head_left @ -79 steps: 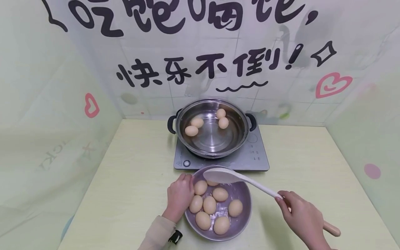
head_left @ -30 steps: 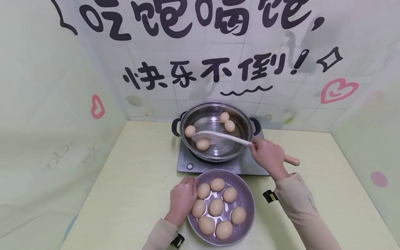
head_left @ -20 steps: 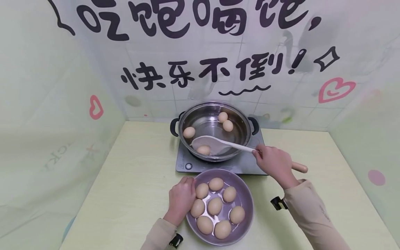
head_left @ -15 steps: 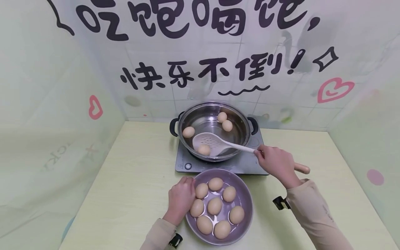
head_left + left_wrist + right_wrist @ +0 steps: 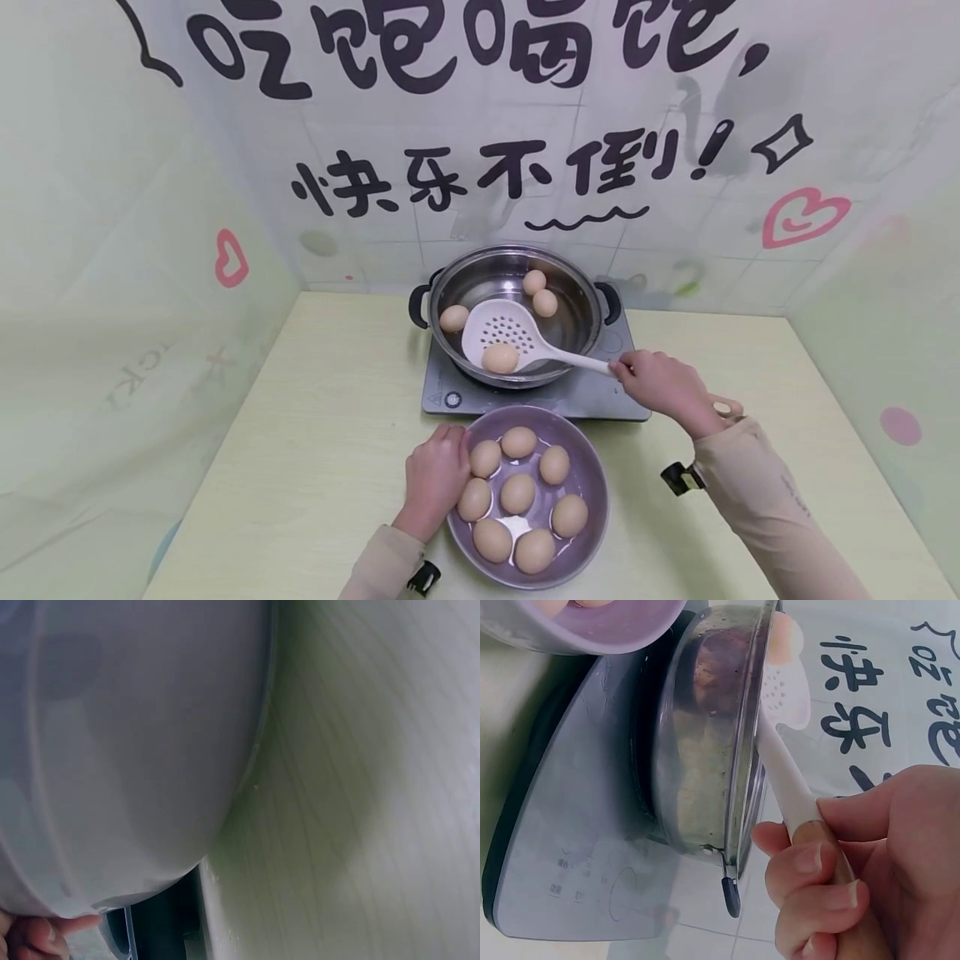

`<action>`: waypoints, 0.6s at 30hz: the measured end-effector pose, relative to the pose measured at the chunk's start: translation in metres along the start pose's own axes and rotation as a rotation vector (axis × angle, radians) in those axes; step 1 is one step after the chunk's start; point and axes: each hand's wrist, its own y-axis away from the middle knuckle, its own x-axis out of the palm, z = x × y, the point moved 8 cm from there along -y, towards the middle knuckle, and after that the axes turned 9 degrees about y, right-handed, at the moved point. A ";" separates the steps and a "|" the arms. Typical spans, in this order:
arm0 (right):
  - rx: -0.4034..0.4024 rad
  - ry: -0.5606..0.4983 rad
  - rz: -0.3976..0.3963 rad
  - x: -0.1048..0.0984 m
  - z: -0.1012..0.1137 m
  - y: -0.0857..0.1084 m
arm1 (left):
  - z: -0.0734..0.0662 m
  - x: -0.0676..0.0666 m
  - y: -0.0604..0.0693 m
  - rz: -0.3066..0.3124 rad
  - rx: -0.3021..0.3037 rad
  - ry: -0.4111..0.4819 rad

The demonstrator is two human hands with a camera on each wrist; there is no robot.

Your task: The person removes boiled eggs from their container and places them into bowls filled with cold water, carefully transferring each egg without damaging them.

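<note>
My right hand [image 5: 663, 385] grips a white skimmer [image 5: 497, 321] by its wooden handle [image 5: 832, 877]. One egg [image 5: 500, 358] lies on the perforated head, at the front left of the steel pot [image 5: 517, 379]; in the right wrist view this egg [image 5: 784, 637] shows above the pot's rim. Three other eggs sit in the pot's water: one egg [image 5: 453, 318] at the left, two at the back right. With my left hand [image 5: 437, 473] I hold the left rim of a purple bowl [image 5: 588, 550] containing several eggs. Fingertips [image 5: 41, 937] touch the bowl's wall [image 5: 135, 765] in the left wrist view.
The pot stands on a grey induction cooker [image 5: 600, 407], directly behind the bowl. Black handles stick out at both sides of the pot. Printed curtain-like walls [image 5: 480, 200] enclose the pale wooden table [image 5: 315, 417] at the back and sides.
The skimmer went from above the bowl into the pot, slid under one of the two left-hand eggs, and rose with it. My left hand stays on the bowl's rim.
</note>
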 end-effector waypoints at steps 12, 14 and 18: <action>0.012 -0.063 0.045 -0.012 -0.015 0.023 | -0.001 0.003 0.001 0.009 0.002 -0.002; 0.015 -0.061 0.030 -0.015 -0.018 0.033 | -0.001 0.002 0.000 0.009 0.002 -0.003; 0.028 -0.056 0.010 -0.017 -0.024 0.056 | -0.001 0.002 0.000 0.009 0.004 -0.005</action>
